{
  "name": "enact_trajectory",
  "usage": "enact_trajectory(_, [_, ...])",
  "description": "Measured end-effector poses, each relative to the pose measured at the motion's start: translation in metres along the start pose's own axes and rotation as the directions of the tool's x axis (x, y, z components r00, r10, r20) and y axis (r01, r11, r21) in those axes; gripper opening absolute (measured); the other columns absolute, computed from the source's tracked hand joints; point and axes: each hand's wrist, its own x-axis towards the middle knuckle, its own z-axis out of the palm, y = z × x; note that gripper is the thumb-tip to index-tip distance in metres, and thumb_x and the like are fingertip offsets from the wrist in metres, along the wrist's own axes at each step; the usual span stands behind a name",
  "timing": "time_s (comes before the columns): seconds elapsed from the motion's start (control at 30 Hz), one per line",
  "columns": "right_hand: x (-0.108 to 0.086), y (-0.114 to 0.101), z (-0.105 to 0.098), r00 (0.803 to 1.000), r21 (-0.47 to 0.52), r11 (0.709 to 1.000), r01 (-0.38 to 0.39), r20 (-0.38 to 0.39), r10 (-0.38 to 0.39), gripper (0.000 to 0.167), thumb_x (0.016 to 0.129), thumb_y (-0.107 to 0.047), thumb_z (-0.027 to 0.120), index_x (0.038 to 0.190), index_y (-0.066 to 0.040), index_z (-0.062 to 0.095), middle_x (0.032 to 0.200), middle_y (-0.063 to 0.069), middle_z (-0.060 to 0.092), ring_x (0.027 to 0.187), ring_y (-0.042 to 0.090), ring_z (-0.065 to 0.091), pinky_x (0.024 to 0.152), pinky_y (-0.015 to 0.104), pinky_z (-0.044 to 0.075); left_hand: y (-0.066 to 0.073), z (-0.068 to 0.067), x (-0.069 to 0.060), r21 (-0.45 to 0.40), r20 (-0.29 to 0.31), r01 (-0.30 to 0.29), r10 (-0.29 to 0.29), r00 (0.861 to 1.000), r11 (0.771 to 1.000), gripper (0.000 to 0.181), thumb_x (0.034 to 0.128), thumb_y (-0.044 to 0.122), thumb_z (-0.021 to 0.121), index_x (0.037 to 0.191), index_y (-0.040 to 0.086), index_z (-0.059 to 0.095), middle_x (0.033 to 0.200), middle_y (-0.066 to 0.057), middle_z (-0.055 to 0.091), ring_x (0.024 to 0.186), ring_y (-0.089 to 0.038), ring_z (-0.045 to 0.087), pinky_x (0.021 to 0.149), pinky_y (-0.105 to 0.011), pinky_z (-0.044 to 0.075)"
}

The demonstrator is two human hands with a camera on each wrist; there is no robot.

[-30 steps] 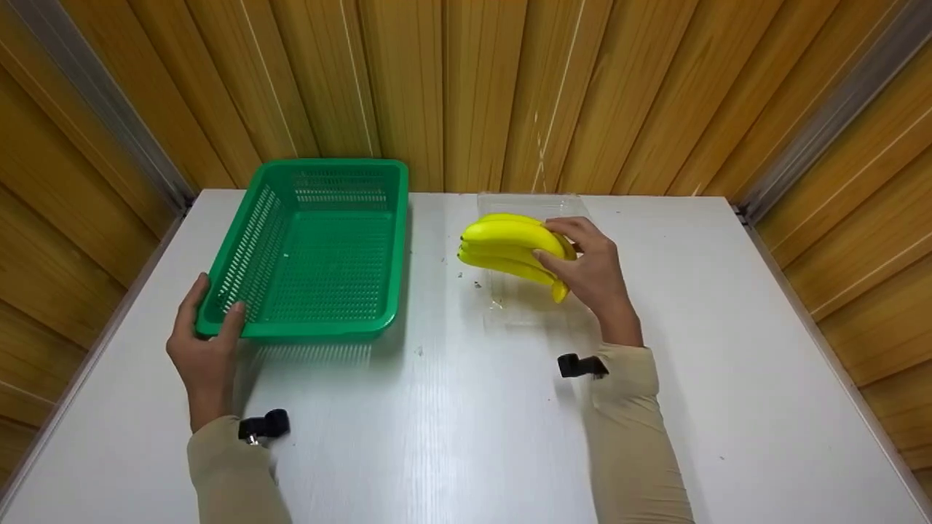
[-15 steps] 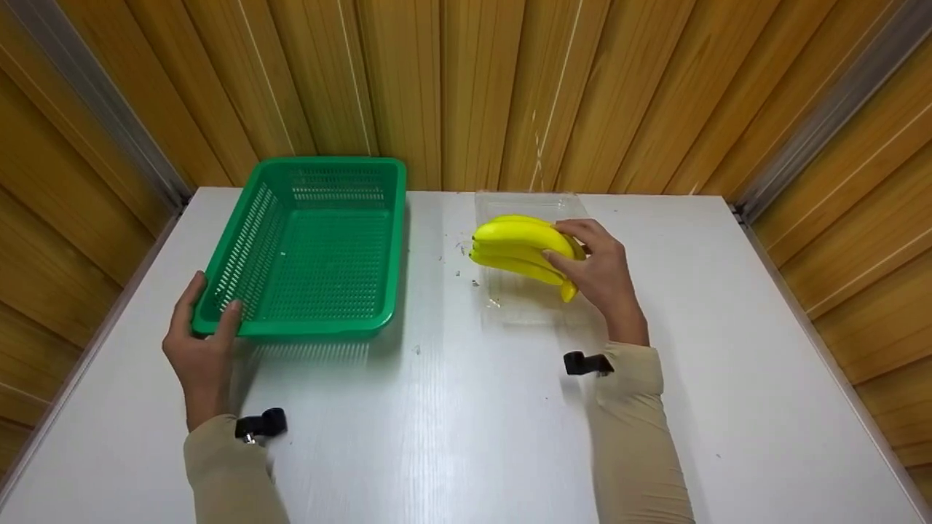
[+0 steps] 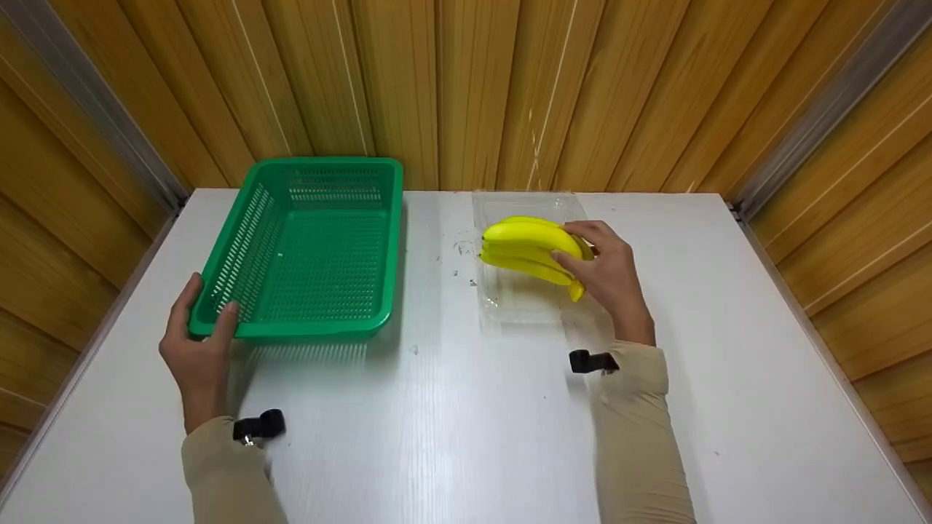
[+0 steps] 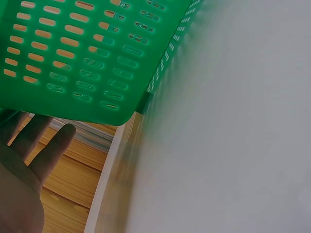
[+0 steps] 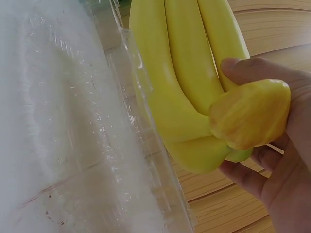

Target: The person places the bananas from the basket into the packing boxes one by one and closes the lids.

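Note:
My right hand grips a bunch of yellow bananas near its stem end, thumb on one side and fingers on the other. In the right wrist view the bananas show their thick stem close to my palm. Under the bunch lies a clear plastic tray; whether they touch is hard to tell. On the left, my left hand holds the near left corner of a green slotted basket, thumb over the rim. The left wrist view shows fingers of the left hand beside the basket wall.
Both things are at the back of a white table, near a wood-patterned wall. Small dark specks dot the tabletop between basket and tray. Similar panels flank the table's sides.
My right hand has carried the bananas a little to the right, over the tray. My left hand keeps its hold on the basket, which has barely moved.

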Motion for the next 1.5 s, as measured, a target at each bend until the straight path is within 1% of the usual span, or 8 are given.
enact_trajectory(0.13, [0.000,0.000,-0.001,1.000,-0.020,1.000,-0.023,0.014,0.023,0.045,0.094,-0.017,0.084,0.136,-0.007,0.072,0.141,0.010,0.062,0.128,0.028,0.058,0.110,0.045,0.051,0.001,0.000,-0.001,0.003,-0.002,0.001,-0.001,1.000,1.000,0.062,0.1011,0.017,0.073,0.159,0.016,0.052,0.162,0.002,0.050,0.148,-0.016,0.046,0.116,-0.027,0.041])
enact_trajectory(0.3, [0.000,0.002,-0.001,0.998,-0.043,0.998,-0.050,0.028,0.051,0.045,0.096,-0.018,0.083,0.138,-0.007,0.071,0.143,0.011,0.060,0.132,0.030,0.056,0.115,0.045,0.046,0.007,0.000,-0.004,-0.002,0.005,0.009,-0.009,1.000,1.000,0.061,0.1013,0.017,0.072,0.159,0.016,0.052,0.162,0.001,0.050,0.148,-0.017,0.046,0.116,-0.027,0.041])
enact_trajectory(0.57, [-0.001,0.006,-0.001,0.994,-0.076,0.992,-0.104,0.039,0.107,0.044,0.097,-0.017,0.080,0.139,-0.008,0.070,0.145,0.011,0.059,0.135,0.030,0.054,0.118,0.044,0.043,0.005,-0.001,-0.003,-0.003,0.015,0.035,-0.035,0.999,0.999,0.061,0.1021,0.019,0.072,0.160,0.019,0.051,0.163,0.003,0.049,0.149,-0.016,0.045,0.116,-0.027,0.041])
enact_trajectory(0.7, [0.000,0.007,0.001,0.993,-0.085,0.990,-0.109,0.035,0.113,0.044,0.097,-0.017,0.081,0.139,-0.008,0.070,0.145,0.010,0.059,0.136,0.030,0.053,0.119,0.043,0.041,0.005,-0.001,-0.003,0.001,0.012,0.036,-0.036,0.999,0.999,0.061,0.1024,0.021,0.072,0.160,0.019,0.051,0.163,0.004,0.048,0.149,-0.015,0.044,0.117,-0.027,0.040])
enact_trajectory(0.97, [0.002,0.010,0.005,0.996,-0.097,0.992,-0.079,0.029,0.082,0.045,0.096,-0.016,0.082,0.138,-0.006,0.070,0.144,0.013,0.060,0.135,0.034,0.053,0.120,0.046,0.040,0.007,0.000,-0.003,-0.013,-0.007,0.031,-0.031,0.999,0.999,0.061,0.1013,0.017,0.072,0.159,0.018,0.052,0.162,0.003,0.050,0.147,-0.016,0.046,0.116,-0.028,0.042])
enact_trajectory(1.13, [0.002,0.013,0.007,0.995,-0.093,0.992,-0.088,0.029,0.092,0.045,0.096,-0.015,0.081,0.139,-0.005,0.070,0.145,0.013,0.059,0.137,0.034,0.052,0.121,0.045,0.039,0.007,0.000,-0.003,-0.013,-0.005,0.036,-0.036,0.999,0.999,0.061,0.1016,0.017,0.072,0.159,0.018,0.052,0.162,0.003,0.050,0.148,-0.016,0.046,0.116,-0.028,0.041])
enact_trajectory(1.37, [0.002,0.017,0.011,0.994,-0.099,0.990,-0.099,0.034,0.103,0.045,0.097,-0.015,0.081,0.139,-0.005,0.069,0.145,0.013,0.058,0.139,0.033,0.050,0.122,0.045,0.037,0.006,0.001,-0.003,-0.018,0.002,0.059,-0.059,0.998,0.998,0.061,0.1018,0.018,0.072,0.159,0.021,0.051,0.163,0.004,0.049,0.149,-0.015,0.044,0.117,-0.028,0.039])
enact_trajectory(1.5, [0.002,0.020,0.013,0.994,-0.098,0.990,-0.097,0.034,0.100,0.045,0.097,-0.015,0.081,0.139,-0.005,0.070,0.145,0.012,0.058,0.139,0.033,0.051,0.122,0.045,0.037,0.004,0.000,-0.003,-0.024,0.005,0.053,-0.053,0.999,0.998,0.061,0.1019,0.018,0.072,0.159,0.021,0.052,0.162,0.004,0.049,0.148,-0.016,0.045,0.117,-0.028,0.041])
